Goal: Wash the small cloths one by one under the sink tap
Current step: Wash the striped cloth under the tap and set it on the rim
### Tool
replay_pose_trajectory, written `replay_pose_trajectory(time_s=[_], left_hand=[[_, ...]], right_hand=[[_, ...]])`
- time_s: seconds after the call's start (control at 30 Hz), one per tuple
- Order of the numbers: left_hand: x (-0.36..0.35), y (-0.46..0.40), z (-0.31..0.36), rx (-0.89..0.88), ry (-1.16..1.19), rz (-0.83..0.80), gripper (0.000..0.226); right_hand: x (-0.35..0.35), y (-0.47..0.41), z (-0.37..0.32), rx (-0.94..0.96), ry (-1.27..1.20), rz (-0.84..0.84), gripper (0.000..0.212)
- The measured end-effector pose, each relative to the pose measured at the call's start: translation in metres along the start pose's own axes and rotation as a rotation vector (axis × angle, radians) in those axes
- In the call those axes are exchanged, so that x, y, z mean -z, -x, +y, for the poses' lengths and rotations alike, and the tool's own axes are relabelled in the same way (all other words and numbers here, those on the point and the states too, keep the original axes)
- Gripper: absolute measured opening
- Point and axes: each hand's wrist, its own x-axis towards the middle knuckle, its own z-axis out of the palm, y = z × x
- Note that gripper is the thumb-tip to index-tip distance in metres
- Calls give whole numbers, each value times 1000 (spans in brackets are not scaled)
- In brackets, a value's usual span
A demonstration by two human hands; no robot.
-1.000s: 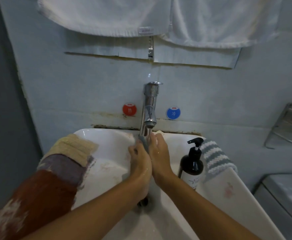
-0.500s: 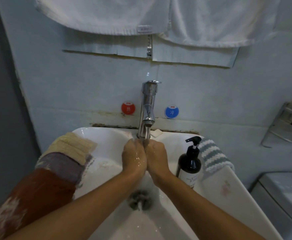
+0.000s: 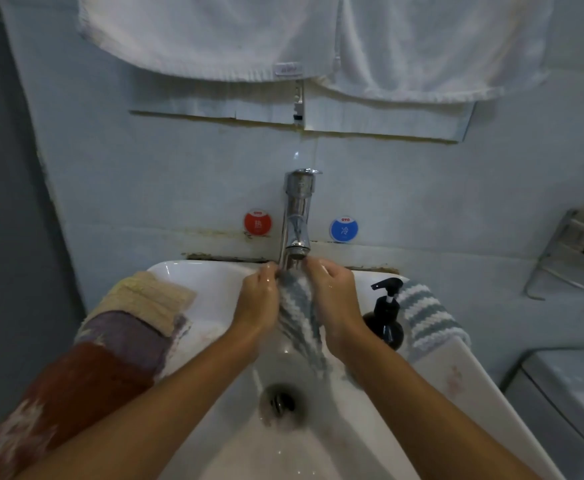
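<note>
Two hands | left hand, right hand fingers pinching limp, apparently knitted striped cloth | chrome tap

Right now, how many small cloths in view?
5: striped cloth in both hands under the tap; cream, purple and rust on the left rim; a second striped on the right rim. More may be hidden.
</note>
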Motion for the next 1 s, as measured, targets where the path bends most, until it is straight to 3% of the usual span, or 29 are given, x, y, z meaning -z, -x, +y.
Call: replay_pose_trajectory(time_s=[0.1, 0.23, 0.33, 0.43, 0.5, 0.63, 0.77, 0.83, 0.9, 1.0], left_hand=[[-3, 2, -4, 40, -27, -141, 45], [-2, 2, -5, 43, -40, -275, 31], [1, 4, 1, -9, 12, -163, 32], [6, -2, 7, 16, 146, 5, 35], [8, -6, 10, 50, 233, 59, 37], [8, -6, 7, 88, 273, 65, 39], [5, -3, 5, 79, 174, 149, 27], [3, -3, 1, 109, 143, 201, 23], [0, -4, -5, 203, 231, 207, 28], [-4, -8, -11, 401, 435, 139, 42]], right_hand=[[1, -3, 3, 48, 83, 59, 36], [6, -7, 7, -4, 184, 146, 40], [5, -11, 13, -239, 82, 76, 65], [4, -12, 24, -536, -128, -161, 97], [1, -7, 30, -638, -208, -249, 105], [-3, -3, 31, -527, -247, -298, 94], [-2, -1, 16, -302, -167, -153, 56], [-2, 3, 15, -205, -161, -131, 57], [-4, 5, 19, -155, -154, -165, 57], [-6, 8, 18, -187, -57, -155, 38]])
